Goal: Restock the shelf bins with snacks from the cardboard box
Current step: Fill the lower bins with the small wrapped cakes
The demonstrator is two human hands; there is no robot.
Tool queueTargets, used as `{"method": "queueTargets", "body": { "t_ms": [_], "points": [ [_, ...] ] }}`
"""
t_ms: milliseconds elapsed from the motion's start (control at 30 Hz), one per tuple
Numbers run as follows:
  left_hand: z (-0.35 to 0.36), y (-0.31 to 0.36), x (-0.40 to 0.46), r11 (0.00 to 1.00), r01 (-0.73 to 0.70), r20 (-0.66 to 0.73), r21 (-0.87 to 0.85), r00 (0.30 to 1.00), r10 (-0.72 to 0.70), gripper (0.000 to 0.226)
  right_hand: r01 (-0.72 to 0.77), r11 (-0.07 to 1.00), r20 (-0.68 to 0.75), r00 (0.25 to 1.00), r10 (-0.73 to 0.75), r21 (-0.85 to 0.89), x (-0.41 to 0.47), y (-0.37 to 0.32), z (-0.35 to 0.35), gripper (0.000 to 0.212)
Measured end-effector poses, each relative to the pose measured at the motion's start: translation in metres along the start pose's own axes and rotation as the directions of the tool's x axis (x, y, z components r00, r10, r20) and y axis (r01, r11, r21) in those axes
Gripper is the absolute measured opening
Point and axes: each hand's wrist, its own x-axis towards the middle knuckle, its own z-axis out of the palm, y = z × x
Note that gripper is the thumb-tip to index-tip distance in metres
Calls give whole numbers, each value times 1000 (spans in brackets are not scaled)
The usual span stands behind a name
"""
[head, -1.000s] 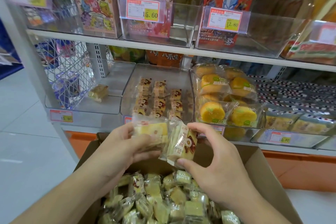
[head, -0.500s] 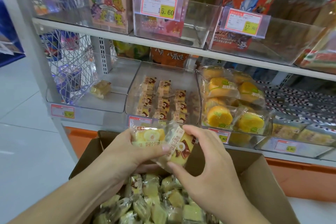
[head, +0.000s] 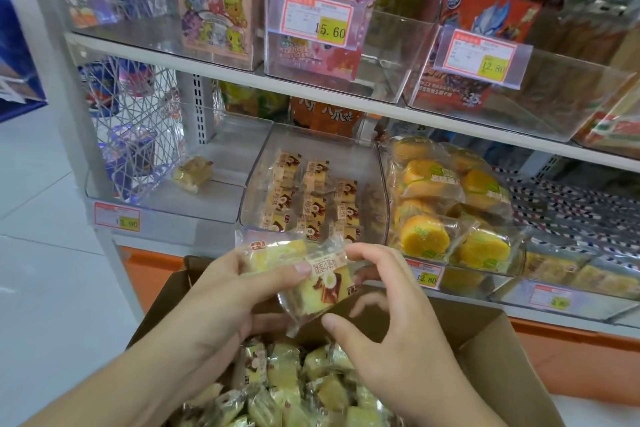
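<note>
We stood at a shelf, the cardboard box point(head: 512, 374) open below us (packed with wrapped cakes). The middle bin point(head: 363, 163) kept bare room behind its rows. Our left hand point(head: 221, 291) gripped a yellow cake packet point(head: 273, 253); our right hand point(head: 391, 333) pinched a brown-printed cake packet point(head: 322, 284) above the box.

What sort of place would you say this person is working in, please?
Most likely a small shop's snack aisle. White shelves carry clear plastic bins of wrapped cakes, printed price tags are clipped to the bin fronts, and an open cardboard box of wrapped snacks sits below for restocking.
</note>
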Motion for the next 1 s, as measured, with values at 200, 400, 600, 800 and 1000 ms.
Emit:
{"method": "queueTargets", "body": {
  "t_ms": [200,400,600,800,1000],
  "points": [
    [-1,5,1,997,-35,21,75,999,33,61,71,981,51,997,-63,-183,3,0,-6,61],
    [1,0,2,997,-35,37,-74,999,38,79,-25,959,-168,985,-24,-284,-3,-5,10,50],
    [2,3,-1,999,-31,18,-37,999,31,78,-66,958,-35,998,59,-277,-7,-22,19,67],
    [-10,11,-1,999,-46,-36,-19,998,45,74,-58,944,115,988,101,-324,0,-26,5,95],
    [-8,10,-2,999,-13,-15,-44,1000,12,92,-21,957,97,994,51,-290,5,-22,12,59]
  ]
}}
